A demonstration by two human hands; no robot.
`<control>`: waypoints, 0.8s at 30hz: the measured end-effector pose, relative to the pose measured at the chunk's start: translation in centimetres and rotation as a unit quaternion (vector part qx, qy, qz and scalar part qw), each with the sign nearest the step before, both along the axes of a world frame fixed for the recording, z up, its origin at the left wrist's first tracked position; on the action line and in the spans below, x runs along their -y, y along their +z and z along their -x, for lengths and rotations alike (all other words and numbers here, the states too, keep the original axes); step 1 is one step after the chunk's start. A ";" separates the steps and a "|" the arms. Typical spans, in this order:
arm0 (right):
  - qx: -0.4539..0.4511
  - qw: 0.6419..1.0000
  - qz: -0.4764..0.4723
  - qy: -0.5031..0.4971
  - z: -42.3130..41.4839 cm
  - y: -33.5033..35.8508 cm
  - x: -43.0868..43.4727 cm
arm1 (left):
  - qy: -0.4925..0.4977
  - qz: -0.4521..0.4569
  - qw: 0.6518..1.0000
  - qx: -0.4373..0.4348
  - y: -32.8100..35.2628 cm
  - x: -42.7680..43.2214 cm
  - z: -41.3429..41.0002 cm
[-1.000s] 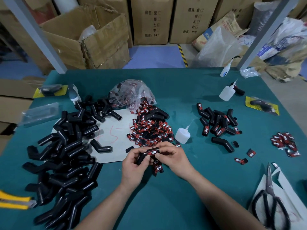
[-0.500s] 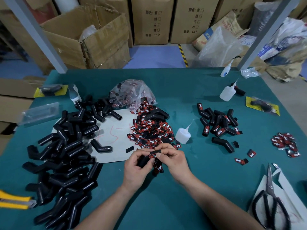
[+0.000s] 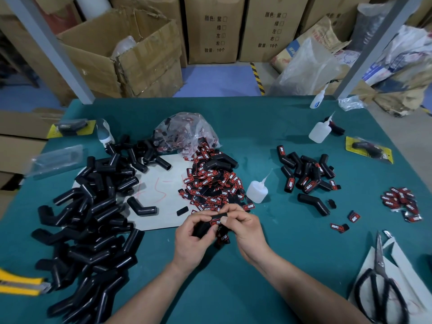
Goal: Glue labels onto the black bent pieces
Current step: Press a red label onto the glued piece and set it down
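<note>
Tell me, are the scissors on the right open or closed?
Closed. The scissors lie on the white paper with blades together as one point, handle loops side by side.

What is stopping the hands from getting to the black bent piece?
Nothing visible. The left hand and the right hand both hold the black bent piece, with a label on it.

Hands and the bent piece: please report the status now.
Left hand grips black bent piece. Right hand pinches red-black label onto it. Label pile just beyond the hands, glue bottle upright beside it; nothing in the way.
</note>
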State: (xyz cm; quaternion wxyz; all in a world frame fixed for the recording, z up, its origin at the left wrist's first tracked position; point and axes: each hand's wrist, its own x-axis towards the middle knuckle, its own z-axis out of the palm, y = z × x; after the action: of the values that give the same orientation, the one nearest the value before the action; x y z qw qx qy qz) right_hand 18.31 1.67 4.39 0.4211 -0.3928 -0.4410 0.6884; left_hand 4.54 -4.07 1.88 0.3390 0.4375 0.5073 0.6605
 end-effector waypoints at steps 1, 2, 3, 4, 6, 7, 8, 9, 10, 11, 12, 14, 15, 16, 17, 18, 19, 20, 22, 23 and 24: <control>-0.001 1.000 -0.001 0.000 0.0 0.0 0.0 | 0.000 -0.001 1.000 -0.002 0.0 0.0 0.0; -0.001 1.000 -0.002 -0.001 0.0 0.0 0.0 | 0.000 -0.002 1.000 -0.004 0.1 0.0 0.0; -0.001 1.000 -0.003 -0.002 0.0 0.0 0.0 | 0.000 -0.003 1.000 -0.004 0.1 0.0 0.0; 0.000 1.000 -0.005 -0.002 0.0 -0.1 0.1 | 0.000 -0.004 1.000 -0.004 0.1 0.0 0.0; 0.002 1.000 -0.007 -0.003 0.0 -0.1 0.1 | -0.001 -0.006 1.000 -0.005 0.1 -0.1 0.0; 0.002 1.000 -0.007 -0.004 0.0 -0.2 0.0 | -0.001 -0.007 1.000 -0.008 0.0 -0.1 0.0; 0.002 1.000 -0.009 -0.003 0.0 -0.2 0.0 | 0.000 -0.008 1.000 -0.013 -0.1 -0.2 0.0; 0.005 1.000 -0.014 0.000 -0.1 -0.1 0.0 | 0.001 -0.008 1.000 -0.016 -0.2 -0.2 0.0; 0.014 1.000 -0.022 0.006 -0.1 -0.1 0.0 | 0.002 -0.009 1.000 -0.017 -0.2 -0.2 0.0; 0.026 0.999 -0.033 0.017 -0.2 -0.1 0.0 | 0.000 -0.012 1.000 -0.017 -0.3 -0.2 0.1; 0.038 0.998 -0.043 0.031 -0.2 -0.1 0.1 | -0.003 -0.019 1.000 -0.018 -0.2 -0.1 0.1; 0.048 0.996 -0.048 0.055 -0.2 0.0 0.2 | -0.012 -0.036 0.999 -0.024 0.0 0.0 0.2; 0.050 0.996 -0.043 0.060 -0.2 0.1 0.2 | -0.017 -0.041 0.999 -0.025 0.2 0.0 0.1; 0.049 0.996 -0.038 0.061 -0.3 0.2 0.1 | -0.022 -0.042 0.999 -0.026 0.2 0.0 0.1; 0.044 0.996 -0.034 0.063 -0.3 0.2 0.0 | -0.025 -0.041 0.998 -0.027 0.3 -0.1 0.1; 0.034 0.997 -0.029 0.065 -0.4 0.3 -0.1 | -0.027 -0.040 0.998 -0.030 0.3 -0.1 0.1; 0.021 0.997 -0.023 0.066 -0.4 0.3 -0.1 | -0.028 -0.040 0.998 -0.032 0.4 -0.1 0.1; 0.008 0.998 -0.015 0.066 -0.4 0.4 -0.1 | -0.028 -0.041 0.998 -0.034 0.4 -0.1 0.1; -0.008 0.998 -0.003 0.069 -0.3 0.5 -0.1 | -0.030 -0.041 0.998 -0.032 0.5 -0.1 0.2; -0.012 0.997 -0.002 0.072 -0.3 0.5 -0.1 | -0.030 -0.041 0.998 -0.030 0.4 -0.1 0.2; -0.014 0.997 -0.004 0.074 -0.2 0.5 -0.1 | -0.030 -0.040 0.998 -0.027 0.4 -0.1 0.2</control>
State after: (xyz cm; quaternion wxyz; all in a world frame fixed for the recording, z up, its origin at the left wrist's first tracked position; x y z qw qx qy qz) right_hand 18.56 1.78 4.84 0.3769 -0.3474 -0.4657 0.7214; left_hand 4.34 -3.97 2.24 0.3269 0.4838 0.4758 0.6578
